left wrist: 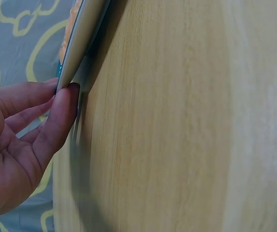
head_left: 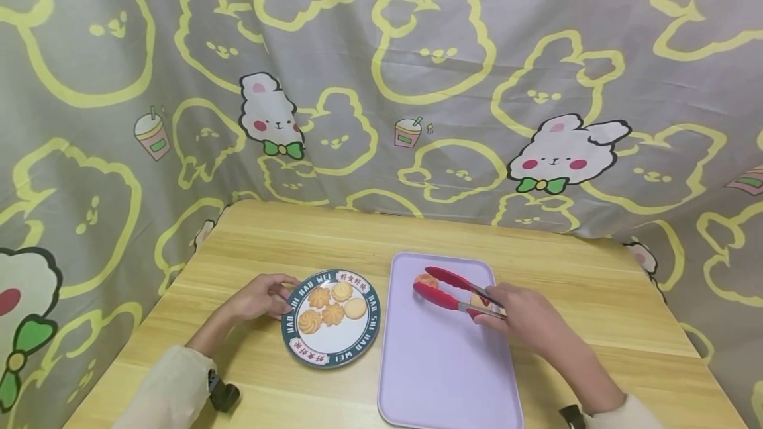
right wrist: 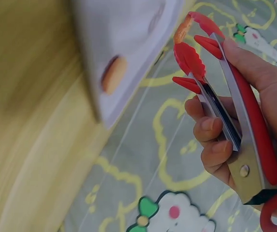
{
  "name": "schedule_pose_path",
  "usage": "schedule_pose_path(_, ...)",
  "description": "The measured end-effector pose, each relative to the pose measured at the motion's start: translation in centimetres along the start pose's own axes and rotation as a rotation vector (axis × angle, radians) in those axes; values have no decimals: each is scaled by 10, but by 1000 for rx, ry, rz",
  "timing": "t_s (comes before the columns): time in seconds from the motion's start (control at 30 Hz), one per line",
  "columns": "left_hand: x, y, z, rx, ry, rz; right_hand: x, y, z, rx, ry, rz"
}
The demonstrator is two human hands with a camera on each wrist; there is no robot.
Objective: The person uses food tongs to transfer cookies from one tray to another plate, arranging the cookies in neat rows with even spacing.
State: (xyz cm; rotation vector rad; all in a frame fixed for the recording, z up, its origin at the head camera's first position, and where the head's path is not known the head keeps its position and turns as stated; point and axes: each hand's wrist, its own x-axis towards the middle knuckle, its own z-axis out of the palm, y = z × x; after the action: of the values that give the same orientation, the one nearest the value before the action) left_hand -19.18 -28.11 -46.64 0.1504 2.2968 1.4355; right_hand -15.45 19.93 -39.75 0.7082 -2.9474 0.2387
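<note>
My left hand (head_left: 262, 296) pinches the left rim of a round plate (head_left: 352, 335) with a dark green border; in the left wrist view, thumb and fingers clasp its edge. Several golden cookies (head_left: 332, 314) lie on the plate. My right hand (head_left: 530, 316) grips red-tipped metal tongs (head_left: 438, 298) over the lilac tray (head_left: 447, 376). Between the tong tips is a cookie (right wrist: 182, 30), held above the tray in the right wrist view. Another cookie (right wrist: 115, 75) lies on the tray, partly hidden behind the tongs and right hand in the head view.
Plate and tray sit side by side on a wooden table (head_left: 250, 369), the tray on the right. A grey curtain (head_left: 346, 65) with cartoon bears and rabbits hangs along the table's back and sides.
</note>
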Motion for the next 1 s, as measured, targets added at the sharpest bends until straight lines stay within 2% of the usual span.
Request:
schedule_pose_path(0.2, 0, 0, 1, 5, 9, -18, 11, -26, 5, -28, 20, -106)
schedule_pose_path(0.43, 0, -1, 0, 12, 6, -8, 19, -59, 14, -15, 13, -203)
schedule_pose_path(0.67, 1, -1, -1, 13, 9, -17, 24, -83, 19, 18, -78, -198)
schedule_pose_path(1.0, 1, 1, -1, 21, 21, -33, 25, -96, 25, 28, -121, -239)
